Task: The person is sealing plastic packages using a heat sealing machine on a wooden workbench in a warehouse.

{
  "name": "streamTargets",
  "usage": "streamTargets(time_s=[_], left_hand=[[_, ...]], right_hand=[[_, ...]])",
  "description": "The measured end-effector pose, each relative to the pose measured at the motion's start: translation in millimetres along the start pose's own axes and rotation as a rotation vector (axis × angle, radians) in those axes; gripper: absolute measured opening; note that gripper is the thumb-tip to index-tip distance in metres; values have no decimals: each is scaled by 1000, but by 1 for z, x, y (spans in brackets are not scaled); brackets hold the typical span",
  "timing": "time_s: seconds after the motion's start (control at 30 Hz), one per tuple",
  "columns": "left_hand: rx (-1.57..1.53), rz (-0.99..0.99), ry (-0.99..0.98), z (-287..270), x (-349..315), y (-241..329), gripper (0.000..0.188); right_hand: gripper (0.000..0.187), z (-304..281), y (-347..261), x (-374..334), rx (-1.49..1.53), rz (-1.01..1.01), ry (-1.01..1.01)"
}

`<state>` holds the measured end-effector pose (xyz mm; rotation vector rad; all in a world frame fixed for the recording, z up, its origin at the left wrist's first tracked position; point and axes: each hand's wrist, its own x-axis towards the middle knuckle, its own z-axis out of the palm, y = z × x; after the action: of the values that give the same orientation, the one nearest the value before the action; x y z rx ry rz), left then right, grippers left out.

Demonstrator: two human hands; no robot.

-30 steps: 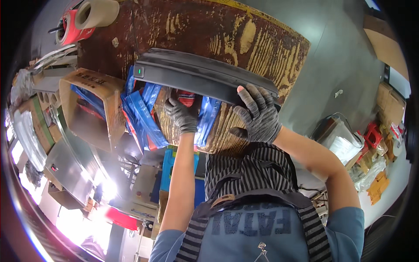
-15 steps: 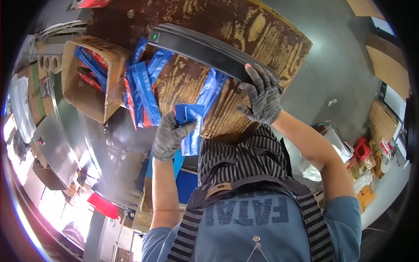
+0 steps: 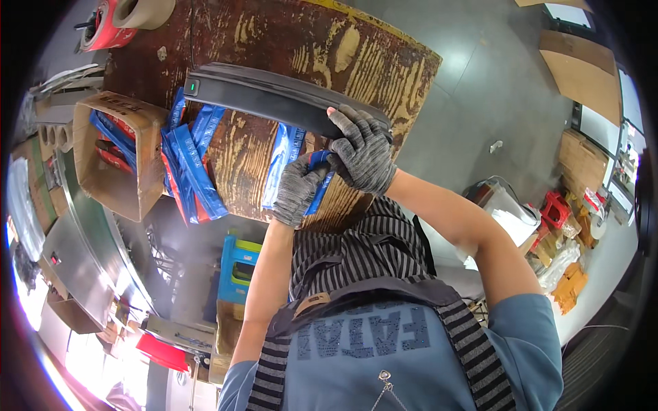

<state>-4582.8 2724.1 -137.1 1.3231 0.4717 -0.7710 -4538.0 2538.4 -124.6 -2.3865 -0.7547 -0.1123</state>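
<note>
My left hand [image 3: 296, 192], in a grey knit glove, grips a blue packet [image 3: 319, 197] over the near edge of the wooden table. Much of the packet is hidden behind the two hands. My gloved right hand [image 3: 367, 154] lies spread on the right end of a long black bar-shaped machine [image 3: 274, 88] with a green light; its thumb is beside the packet. Left of my left hand, another blue pouch [image 3: 277, 164] lies with its far end against the machine.
Several blue and red pouches [image 3: 188, 161] are heaped at the table's left edge. Beside them a cardboard box [image 3: 123, 195] holds more pouches. Rolls of tape [image 3: 140, 12] stand at the far left of the worn table [image 3: 384, 75]. A blue and green stool [image 3: 240, 267] is below.
My left hand has brought the packet up and right, close to my right hand. The right hand remains on the machine. The whole view has shifted.
</note>
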Motion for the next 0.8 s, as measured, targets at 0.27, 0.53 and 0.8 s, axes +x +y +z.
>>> streamTargets(time_s=[0.27, 0.53, 0.8], left_hand=[[11, 219, 244, -11, -2, 15, 37], [893, 306, 609, -32, 39, -27, 84], [655, 310, 560, -18, 48, -33, 79]], right_hand=[[23, 1, 0, 1, -52, 9, -27], [21, 3, -4, 1, -114, 28, -51], [22, 4, -3, 1, -125, 27, -39]])
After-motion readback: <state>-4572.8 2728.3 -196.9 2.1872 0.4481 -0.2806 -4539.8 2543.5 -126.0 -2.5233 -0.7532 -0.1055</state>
